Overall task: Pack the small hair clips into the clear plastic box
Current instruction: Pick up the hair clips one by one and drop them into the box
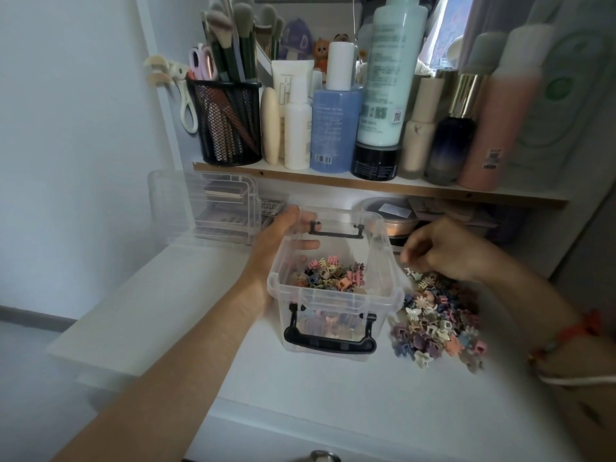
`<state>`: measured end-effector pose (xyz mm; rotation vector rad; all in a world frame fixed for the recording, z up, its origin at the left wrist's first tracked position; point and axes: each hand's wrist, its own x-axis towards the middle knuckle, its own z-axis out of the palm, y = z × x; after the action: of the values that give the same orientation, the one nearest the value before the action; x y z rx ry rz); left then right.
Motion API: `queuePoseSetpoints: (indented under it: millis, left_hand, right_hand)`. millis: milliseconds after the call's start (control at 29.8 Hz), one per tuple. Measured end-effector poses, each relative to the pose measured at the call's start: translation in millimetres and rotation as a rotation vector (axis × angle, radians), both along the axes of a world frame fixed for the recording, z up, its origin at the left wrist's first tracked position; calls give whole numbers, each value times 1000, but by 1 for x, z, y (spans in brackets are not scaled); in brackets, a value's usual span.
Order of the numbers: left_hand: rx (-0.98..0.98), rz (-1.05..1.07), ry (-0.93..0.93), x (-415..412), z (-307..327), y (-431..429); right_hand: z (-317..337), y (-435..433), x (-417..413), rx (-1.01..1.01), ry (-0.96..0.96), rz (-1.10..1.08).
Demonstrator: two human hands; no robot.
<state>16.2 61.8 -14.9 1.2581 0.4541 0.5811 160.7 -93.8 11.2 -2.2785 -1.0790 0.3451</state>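
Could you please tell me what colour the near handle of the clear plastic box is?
The handle is black, clearest in the head view.

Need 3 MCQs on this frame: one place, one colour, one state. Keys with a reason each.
1. The loose clip pile lies where? A) left of the clear box B) right of it C) on the shelf
2. Box handles are? A) white B) black C) red
3. The box is? A) lidded B) open, empty C) open, holding clips
Key: 1B, pile sits on the table below the right hand; 2B, both handles black; 3C, no lid, clips inside, left hand gripping its wall.
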Motion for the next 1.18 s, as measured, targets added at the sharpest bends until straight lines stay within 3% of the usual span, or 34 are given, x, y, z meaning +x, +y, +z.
queuePoseSetpoints:
  millis: [336,470,538,605,706,807,874,941,1075,1176]
  left_hand:
    - [-6,-3,-5,0,-2,0]
    - [-4,-2,-9,0,-2,0]
    - [3,-2,-6,0,-2,0]
    - [8,-2,-3,0,-2,0]
    - [4,-4,-7,0,-2,1]
    - [-3,-8,-6,0,-2,1]
    - [-12,-10,-3,0,-2,1]
    - [-12,-7,-5,1,-2,2]
    - [-17,-4,-8,2,-3,2]
    - [-14,-13,-6,1,-3,2]
  right_hand:
    - [-5,5,-2,-19,-119,-11]
    - [11,3,-4,399,96,-80]
    - [20,2,-16,648,299,23]
    - [27,1,-28,743,444,175]
    - [30,-1,-28,666,320,152]
    - [19,-4,-11,262,-49,-13]
    - [10,-6,-4,-43,-146,-45]
    - [4,-5,-3,-159,-200,-26]
    - [-1,-1,-3,-180,-280,-48]
    - [4,4,-7,148,-230,-122]
